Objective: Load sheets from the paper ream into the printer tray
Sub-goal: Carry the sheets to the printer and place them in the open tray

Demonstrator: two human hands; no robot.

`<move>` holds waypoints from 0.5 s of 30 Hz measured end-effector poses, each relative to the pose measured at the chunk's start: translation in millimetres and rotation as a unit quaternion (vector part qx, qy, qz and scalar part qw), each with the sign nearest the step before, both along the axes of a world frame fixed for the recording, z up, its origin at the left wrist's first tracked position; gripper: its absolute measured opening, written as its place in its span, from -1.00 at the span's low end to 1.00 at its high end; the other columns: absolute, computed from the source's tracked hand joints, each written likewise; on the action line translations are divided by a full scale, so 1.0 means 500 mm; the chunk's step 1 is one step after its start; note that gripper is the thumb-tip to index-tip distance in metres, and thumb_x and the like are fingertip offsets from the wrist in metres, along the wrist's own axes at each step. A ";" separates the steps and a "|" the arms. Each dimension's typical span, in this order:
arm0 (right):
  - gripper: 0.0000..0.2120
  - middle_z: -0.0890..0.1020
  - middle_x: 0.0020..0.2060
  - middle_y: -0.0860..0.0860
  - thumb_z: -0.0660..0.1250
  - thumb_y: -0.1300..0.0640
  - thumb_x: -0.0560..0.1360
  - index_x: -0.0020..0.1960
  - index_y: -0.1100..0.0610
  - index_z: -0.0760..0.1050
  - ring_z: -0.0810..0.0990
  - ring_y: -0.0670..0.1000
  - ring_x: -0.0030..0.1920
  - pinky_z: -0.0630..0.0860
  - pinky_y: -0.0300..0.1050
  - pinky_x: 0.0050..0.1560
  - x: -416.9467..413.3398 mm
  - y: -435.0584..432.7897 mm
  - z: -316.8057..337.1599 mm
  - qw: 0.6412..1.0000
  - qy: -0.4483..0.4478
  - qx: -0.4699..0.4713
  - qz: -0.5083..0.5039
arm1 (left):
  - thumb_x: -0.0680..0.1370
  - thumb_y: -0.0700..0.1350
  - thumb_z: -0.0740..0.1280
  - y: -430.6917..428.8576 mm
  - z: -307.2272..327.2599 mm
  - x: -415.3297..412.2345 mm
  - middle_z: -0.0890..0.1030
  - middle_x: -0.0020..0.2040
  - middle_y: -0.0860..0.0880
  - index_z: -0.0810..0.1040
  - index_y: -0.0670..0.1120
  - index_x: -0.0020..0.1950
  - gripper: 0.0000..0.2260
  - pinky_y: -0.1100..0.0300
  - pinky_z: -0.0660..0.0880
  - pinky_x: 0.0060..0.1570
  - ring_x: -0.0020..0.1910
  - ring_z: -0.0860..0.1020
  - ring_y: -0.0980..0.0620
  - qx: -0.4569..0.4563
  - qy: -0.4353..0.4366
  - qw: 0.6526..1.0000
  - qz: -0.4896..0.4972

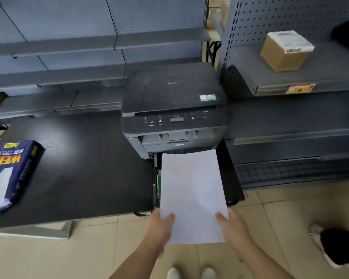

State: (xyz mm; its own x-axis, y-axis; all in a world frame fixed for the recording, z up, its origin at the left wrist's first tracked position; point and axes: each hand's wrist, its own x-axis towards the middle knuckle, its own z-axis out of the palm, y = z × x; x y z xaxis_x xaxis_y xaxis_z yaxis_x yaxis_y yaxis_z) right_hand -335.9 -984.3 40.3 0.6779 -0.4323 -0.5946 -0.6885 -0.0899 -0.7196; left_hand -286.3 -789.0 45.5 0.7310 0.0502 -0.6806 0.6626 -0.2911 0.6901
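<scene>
Both hands grasp a stack of white sheets [191, 190] at its near end: the left hand [159, 226] pinches the near left corner with its thumb on top, and the right hand [233, 228] pinches the near right corner the same way. The sheets lie lengthwise over the pulled-out printer tray [229, 178], their far edge just under the front of the black Brother printer [174, 109], their near end sticking out past the surface [85, 174] edge over the tiled floor [69, 258]. The printer stands at the back right of the dark surface. Well to the left, the opened blue paper ream [10, 174] lies flat on the same surface, its torn end toward the person. On a grey shelf [330, 77] up to the right sits a small cardboard box [284, 52]. 2 white shoe tips [190, 273] show at the bottom edge.
</scene>
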 end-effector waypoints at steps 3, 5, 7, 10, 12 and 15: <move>-0.83 0.69 -0.01 0.03 0.27 0.21 0.57 0.10 0.06 0.57 0.65 0.08 0.01 0.56 -0.01 0.10 0.028 -0.008 -0.017 1.000 0.009 0.002 0.018 | 0.54 -0.15 0.27 -0.006 -0.022 0.020 0.68 0.04 -0.04 0.58 -0.08 0.17 -0.78 -0.08 0.61 0.12 0.02 0.65 -0.07 0.008 0.018 1.000 0.008; -0.86 0.69 -0.07 0.03 0.27 0.20 0.56 0.03 0.03 0.57 0.66 0.14 0.00 0.56 0.01 0.07 0.049 -0.017 -0.025 0.999 0.018 -0.004 0.028 | 0.53 -0.15 0.28 -0.013 -0.035 0.037 0.68 0.02 -0.04 0.59 -0.10 0.15 -0.77 -0.09 0.61 0.12 0.01 0.65 -0.07 0.028 0.024 0.999 0.008; -0.87 0.68 -0.10 0.04 0.27 0.19 0.56 -0.01 0.04 0.58 0.66 0.17 0.00 0.56 -0.01 0.00 0.069 -0.025 -0.027 0.999 0.027 -0.004 0.035 | 0.54 -0.17 0.27 -0.022 -0.036 0.053 0.68 -0.01 -0.03 0.59 -0.12 0.15 -0.79 0.00 0.62 0.03 -0.03 0.64 -0.05 0.032 0.026 0.999 0.017; -0.86 0.68 -0.08 0.02 0.25 0.18 0.56 0.03 0.06 0.57 0.65 0.11 -0.03 0.58 0.06 0.07 0.101 -0.033 -0.029 0.998 0.033 0.003 0.047 | 0.58 -0.22 0.26 -0.034 -0.035 0.076 0.63 -0.08 0.02 0.57 -0.14 0.10 -0.85 0.20 0.48 -0.28 -0.14 0.58 0.08 0.034 0.020 0.999 0.036; -0.87 0.65 -0.09 -0.01 0.25 0.17 0.58 0.07 0.06 0.55 0.63 0.08 -0.05 0.58 0.10 0.10 0.120 -0.039 -0.035 0.998 0.037 0.007 0.051 | 0.58 -0.22 0.25 -0.039 -0.040 0.093 0.62 -0.07 0.01 0.57 -0.15 0.11 -0.84 0.21 0.45 -0.29 -0.14 0.57 0.06 0.041 0.017 0.998 0.039; -0.87 0.63 -0.12 -0.03 0.25 0.18 0.58 0.07 0.07 0.54 0.60 0.05 -0.09 0.56 0.03 0.05 0.140 -0.045 -0.045 0.997 0.041 0.009 0.063 | 0.56 -0.20 0.26 -0.042 -0.050 0.114 0.64 -0.04 -0.05 0.58 -0.13 0.10 -0.83 0.14 0.49 -0.18 -0.07 0.59 -0.06 0.059 0.020 0.997 0.043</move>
State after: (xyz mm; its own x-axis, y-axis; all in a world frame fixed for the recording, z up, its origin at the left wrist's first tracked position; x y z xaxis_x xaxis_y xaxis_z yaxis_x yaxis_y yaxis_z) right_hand -265.8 -1007.0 17.9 0.6745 -0.3349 -0.6580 -0.7297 -0.1670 -0.6630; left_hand -229.3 -810.0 20.4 0.6927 0.1926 -0.6950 0.7150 -0.3090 0.6271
